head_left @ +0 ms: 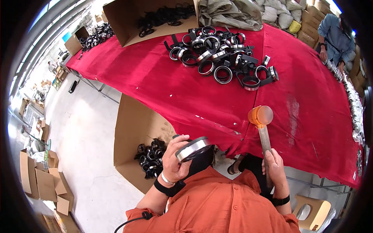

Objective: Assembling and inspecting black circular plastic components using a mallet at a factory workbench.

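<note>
My left hand (173, 160) holds a black ring with a silver metal band (192, 149), lifted off the table near its front edge and above an open cardboard box (132, 124) on the floor. My right hand (275, 167) grips the metal handle of a mallet with an orange translucent head (260, 115), which hovers just over the red tablecloth (163, 81). A pile of several black and silver rings (221, 52) lies at the far middle of the table.
The floor box holds several black rings (150, 157). Another open box of black parts (155, 19) and grey cloth sacks (229, 13) stand at the table's far side. A person in a blue shirt (334, 33) works at the right end beside a row of rings (351, 101).
</note>
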Motion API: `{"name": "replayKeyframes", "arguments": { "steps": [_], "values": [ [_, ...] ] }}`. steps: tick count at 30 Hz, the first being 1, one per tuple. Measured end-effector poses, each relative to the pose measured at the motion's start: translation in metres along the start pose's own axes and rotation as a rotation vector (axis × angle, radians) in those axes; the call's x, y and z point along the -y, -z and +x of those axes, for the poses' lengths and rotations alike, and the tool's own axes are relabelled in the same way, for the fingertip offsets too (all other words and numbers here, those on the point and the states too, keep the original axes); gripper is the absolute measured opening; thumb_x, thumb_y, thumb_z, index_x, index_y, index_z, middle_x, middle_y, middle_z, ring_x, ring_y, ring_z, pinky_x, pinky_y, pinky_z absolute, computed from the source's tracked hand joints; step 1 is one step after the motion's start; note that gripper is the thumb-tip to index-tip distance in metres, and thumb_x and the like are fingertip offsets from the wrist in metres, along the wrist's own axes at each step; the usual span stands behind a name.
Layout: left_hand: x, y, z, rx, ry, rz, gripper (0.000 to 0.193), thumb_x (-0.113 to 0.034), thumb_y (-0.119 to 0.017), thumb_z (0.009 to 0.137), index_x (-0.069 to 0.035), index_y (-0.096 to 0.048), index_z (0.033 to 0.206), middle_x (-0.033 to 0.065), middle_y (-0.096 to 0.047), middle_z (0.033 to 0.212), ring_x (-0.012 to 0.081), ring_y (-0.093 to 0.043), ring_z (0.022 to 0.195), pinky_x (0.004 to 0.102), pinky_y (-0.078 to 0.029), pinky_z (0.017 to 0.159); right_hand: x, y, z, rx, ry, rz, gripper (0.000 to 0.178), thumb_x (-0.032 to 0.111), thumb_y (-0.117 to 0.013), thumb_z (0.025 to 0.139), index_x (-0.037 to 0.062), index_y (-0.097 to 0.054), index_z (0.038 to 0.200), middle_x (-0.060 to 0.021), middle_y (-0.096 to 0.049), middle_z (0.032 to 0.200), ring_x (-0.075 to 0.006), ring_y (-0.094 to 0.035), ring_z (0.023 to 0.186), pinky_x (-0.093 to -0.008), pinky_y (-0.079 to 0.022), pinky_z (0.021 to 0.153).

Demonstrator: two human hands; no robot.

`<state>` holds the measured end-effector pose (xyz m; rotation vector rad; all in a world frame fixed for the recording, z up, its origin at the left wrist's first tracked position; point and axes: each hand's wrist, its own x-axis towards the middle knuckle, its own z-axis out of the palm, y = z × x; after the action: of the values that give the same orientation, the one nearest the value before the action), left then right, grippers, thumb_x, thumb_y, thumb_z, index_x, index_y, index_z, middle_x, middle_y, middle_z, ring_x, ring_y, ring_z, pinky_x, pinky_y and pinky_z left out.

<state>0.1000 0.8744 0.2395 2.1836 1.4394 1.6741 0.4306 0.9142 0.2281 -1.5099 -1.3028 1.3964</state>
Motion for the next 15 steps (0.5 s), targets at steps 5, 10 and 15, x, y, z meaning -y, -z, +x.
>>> {"name": "replayKeyframes", "arguments": {
  "steps": [5, 10, 15],
  "values": [
    [0.059, 0.025, -0.035, 0.087, 0.399, 0.539, 0.012, -0.008, -0.062, 0.077, 0.0, -0.058, 0.085, 0.0159, -0.058, 0.084, 0.036, -0.055, 0.078, 0.0419, -0.045, 0.068, -0.004, 0.001, 0.002, 0.015, 0.001, 0.036, 0.028, 0.03, -0.048, 0.096, 0.0058, -0.048, 0.083, -0.0012, -0.049, 0.061, -0.0083, -0.048, 0.049, -0.0232, -0.04, 0.043],
    [0.068, 0.021, -0.003, 0.054, 0.513, 0.472, 0.014, -0.009, -0.063, 0.079, -0.001, -0.061, 0.09, 0.0153, -0.06, 0.085, 0.0341, -0.058, 0.079, 0.0411, -0.048, 0.069, -0.007, 0.005, 0.001, 0.053, 0.004, -0.029, 0.029, 0.033, -0.047, 0.096, 0.0042, -0.051, 0.093, -0.0024, -0.051, 0.064, -0.0099, -0.049, 0.05, -0.0239, -0.041, 0.044],
    [0.068, -0.071, 0.106, 0.193, 0.135, 0.208, 0.025, -0.007, -0.066, 0.076, 0.0, -0.059, 0.099, 0.0155, -0.062, 0.101, 0.0326, -0.061, 0.09, 0.0382, -0.051, 0.078, -0.009, 0.006, 0.0, 0.043, 0.0, -0.039, 0.028, 0.031, -0.047, 0.096, 0.0046, -0.05, 0.086, -0.0027, -0.052, 0.064, -0.0096, -0.05, 0.051, -0.024, -0.042, 0.045]
  ]
}}
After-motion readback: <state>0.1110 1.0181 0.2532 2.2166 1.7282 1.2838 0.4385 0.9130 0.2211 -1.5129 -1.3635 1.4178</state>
